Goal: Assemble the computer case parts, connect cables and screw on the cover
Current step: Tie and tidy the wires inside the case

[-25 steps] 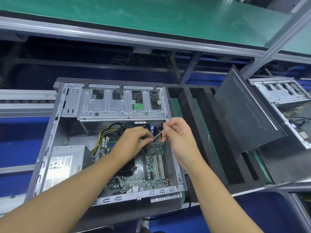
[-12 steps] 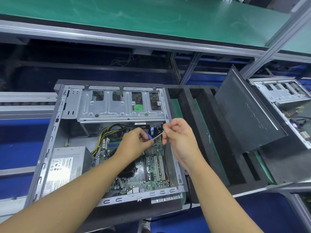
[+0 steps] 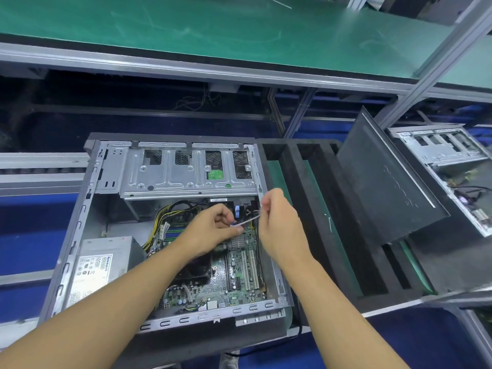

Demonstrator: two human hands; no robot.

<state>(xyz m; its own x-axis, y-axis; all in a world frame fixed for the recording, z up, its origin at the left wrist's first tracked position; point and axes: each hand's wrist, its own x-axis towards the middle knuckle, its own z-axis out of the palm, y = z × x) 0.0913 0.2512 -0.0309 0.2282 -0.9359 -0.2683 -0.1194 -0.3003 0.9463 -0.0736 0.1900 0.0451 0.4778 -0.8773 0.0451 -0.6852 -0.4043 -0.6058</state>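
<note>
Left hand (image 3: 213,231): fingers curled, thumb and fingertips pinching the lower end of a thin pale strip (image 3: 247,221). Right hand (image 3: 279,227): curled too, pinching the upper end of the same strip near the case's right wall. The hands are close but not touching, and the strip runs slantwise between them. Cannot tell what the strip is.

Both hands sit over the upper right of the circuit board (image 3: 239,265), inside the open computer case (image 3: 69,251), which lies on its side with the open face up.

Inside the case:
- metal drive cage (image 3: 170,179) across the far end
- power supply (image 3: 106,257) with a white label, near left corner
- yellow and black wires (image 3: 157,222) from the power supply side to the board
- black cooler (image 3: 197,267) partly under the left wrist
- thin black wires (image 3: 257,235) hanging just beside the right hand

Dark cover (image 3: 386,182): off the case, leaning tilted to the right, on a black foam tray (image 3: 295,198) just beside the case. Second open case (image 3: 447,153) behind the cover. Green bench (image 3: 213,30) runs along the far side.
</note>
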